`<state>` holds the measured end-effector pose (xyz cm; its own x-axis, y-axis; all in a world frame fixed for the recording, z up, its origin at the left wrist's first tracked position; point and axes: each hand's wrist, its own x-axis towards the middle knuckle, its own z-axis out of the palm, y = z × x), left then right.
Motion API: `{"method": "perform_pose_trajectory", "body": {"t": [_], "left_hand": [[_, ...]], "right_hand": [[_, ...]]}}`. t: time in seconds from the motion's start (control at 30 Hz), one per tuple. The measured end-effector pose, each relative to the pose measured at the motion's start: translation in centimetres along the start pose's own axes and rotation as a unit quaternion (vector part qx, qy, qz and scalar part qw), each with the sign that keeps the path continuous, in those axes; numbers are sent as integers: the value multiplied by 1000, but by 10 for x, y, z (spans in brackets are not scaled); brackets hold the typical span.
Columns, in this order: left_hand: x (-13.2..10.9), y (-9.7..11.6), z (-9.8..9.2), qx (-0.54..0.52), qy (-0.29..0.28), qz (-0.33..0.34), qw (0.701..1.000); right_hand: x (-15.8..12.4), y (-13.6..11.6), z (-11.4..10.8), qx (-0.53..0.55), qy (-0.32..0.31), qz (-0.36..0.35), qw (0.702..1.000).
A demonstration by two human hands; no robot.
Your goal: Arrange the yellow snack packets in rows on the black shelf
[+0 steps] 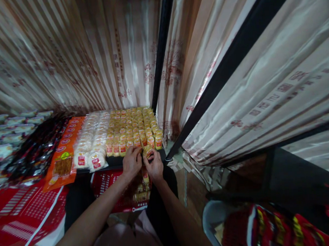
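Note:
My right hand [155, 167] is closed on a small yellow snack packet [147, 151] in clear wrapping, held at the front edge of a low black shelf [115, 162]. Beside it, my left hand [132, 163] has its fingers curled together, the tips close to the packet's left side. Whatever lies between those left fingertips is too small to make out. Just beyond both hands stand tight rows of similar yellow packets [131, 127] with red labels. Below, between my knees, a red basket [108, 180] contains more yellow packets [141, 196], partly hidden by my forearms.
Left of the rows lie white round packets [96, 160], an orange bag [62, 155], dark packets [36, 145] and white packs [14, 130]. Another red basket [28, 216] is at lower left. Dark poles [222, 69] and curtains [93, 49] border the shelf. A grey bin [211, 220] stands lower right.

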<state>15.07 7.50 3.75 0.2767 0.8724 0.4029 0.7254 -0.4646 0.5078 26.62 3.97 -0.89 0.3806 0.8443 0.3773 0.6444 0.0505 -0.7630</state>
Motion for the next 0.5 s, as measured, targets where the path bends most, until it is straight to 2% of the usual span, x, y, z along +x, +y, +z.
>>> {"method": "perform_pose_trajectory", "body": {"t": [0.07,0.17,0.37,0.5], "left_hand": [[5,-2,-8,82,23,47,995],[12,-6,-9,165,-1,124,979],[13,-22,8,222,-53,214,950],[15,-30,10,234,-70,253,936]], "right_hand": [[0,-1,0,-2,19,-10,1000],[-1,-2,-1,-27,43,-29,998],[-1,0,0,-25,12,-17,999],[-1,0,0,-25,22,-8,999]]}}
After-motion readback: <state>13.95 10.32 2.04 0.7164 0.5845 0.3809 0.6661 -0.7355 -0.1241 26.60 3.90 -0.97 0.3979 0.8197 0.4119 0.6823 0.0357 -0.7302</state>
